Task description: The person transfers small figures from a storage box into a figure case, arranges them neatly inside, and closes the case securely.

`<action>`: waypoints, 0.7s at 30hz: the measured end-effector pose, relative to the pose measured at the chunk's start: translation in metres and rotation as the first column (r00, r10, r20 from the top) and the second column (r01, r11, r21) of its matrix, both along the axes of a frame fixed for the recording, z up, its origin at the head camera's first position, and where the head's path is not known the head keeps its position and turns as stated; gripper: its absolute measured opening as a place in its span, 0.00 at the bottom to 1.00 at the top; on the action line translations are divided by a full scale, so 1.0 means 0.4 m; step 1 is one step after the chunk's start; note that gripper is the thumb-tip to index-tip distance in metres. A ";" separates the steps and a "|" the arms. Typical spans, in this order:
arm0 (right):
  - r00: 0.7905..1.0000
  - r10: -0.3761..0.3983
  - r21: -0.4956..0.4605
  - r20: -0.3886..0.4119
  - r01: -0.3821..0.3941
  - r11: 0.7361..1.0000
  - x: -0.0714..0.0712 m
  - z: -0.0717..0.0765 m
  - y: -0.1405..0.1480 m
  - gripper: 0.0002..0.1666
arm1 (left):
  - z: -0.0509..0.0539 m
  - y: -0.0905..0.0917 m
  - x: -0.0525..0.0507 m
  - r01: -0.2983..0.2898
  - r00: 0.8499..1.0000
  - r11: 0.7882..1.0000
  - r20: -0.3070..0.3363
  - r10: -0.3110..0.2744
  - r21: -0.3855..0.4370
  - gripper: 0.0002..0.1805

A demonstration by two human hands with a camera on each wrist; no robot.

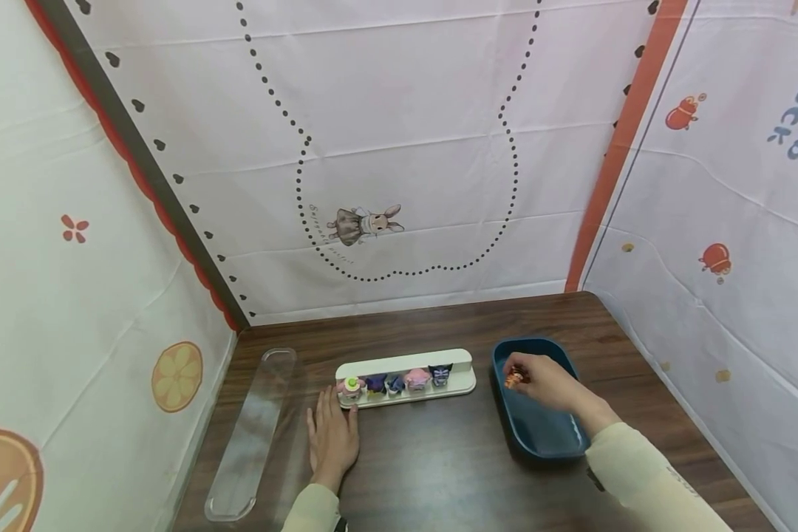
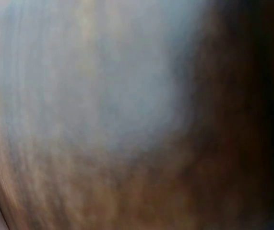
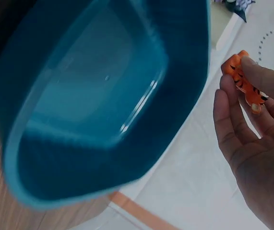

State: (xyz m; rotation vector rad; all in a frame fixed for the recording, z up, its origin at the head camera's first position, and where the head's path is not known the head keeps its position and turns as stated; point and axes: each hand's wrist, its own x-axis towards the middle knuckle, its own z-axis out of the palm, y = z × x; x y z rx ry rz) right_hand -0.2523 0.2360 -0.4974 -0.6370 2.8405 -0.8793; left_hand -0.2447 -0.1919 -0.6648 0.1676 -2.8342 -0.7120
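Note:
My right hand (image 1: 550, 380) pinches a small orange tiger figurine (image 3: 246, 82) between thumb and fingers. It is above the dark blue tray (image 1: 541, 436), whose inside shows no other figurine in the right wrist view. Flat on the table, my left hand (image 1: 334, 436) has its fingertips at the left front corner of a long white display stand (image 1: 399, 364). Several little figures stand in a row on it: a pink one with a green top (image 1: 351, 386) at the left, purple and blue ones, a pink one (image 1: 417, 379) and a dark purple one (image 1: 440, 375) at the right.
A long clear plastic cover (image 1: 249, 436) lies at the left of the brown wooden table (image 1: 425, 458). Printed white cloth (image 1: 412, 170) hangs behind the table and along both sides. The left wrist view is a blur of tabletop.

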 end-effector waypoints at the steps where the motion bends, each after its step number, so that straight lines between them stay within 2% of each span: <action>1: 1.000 -0.004 -0.004 -0.006 0.004 1.000 -0.004 -0.001 -0.013 0.10 | -0.001 -0.001 0.000 -0.003 1.000 1.000 -0.003 0.003 -0.002 0.38; 6: 0.997 -0.025 -0.003 -0.077 0.025 1.000 -0.026 -0.021 -0.077 0.14 | -0.004 -0.002 -0.002 -0.016 0.999 1.000 -0.029 0.017 0.007 0.37; 10: 0.990 -0.032 0.023 -0.137 0.035 0.999 -0.044 -0.053 -0.126 0.17 | -0.002 -0.004 -0.001 -0.022 0.999 1.000 -0.039 0.022 0.003 0.37; 16: 0.986 -0.093 0.027 -0.137 0.098 0.995 -0.061 -0.100 -0.183 0.20 | -0.004 -0.004 -0.002 -0.011 1.000 1.000 0.029 0.011 -0.019 0.38; 21: 0.981 -0.161 0.022 -0.109 0.164 0.986 -0.072 -0.123 -0.216 0.19 | -0.002 0.003 -0.002 -0.021 1.000 1.000 0.007 0.022 -0.008 0.37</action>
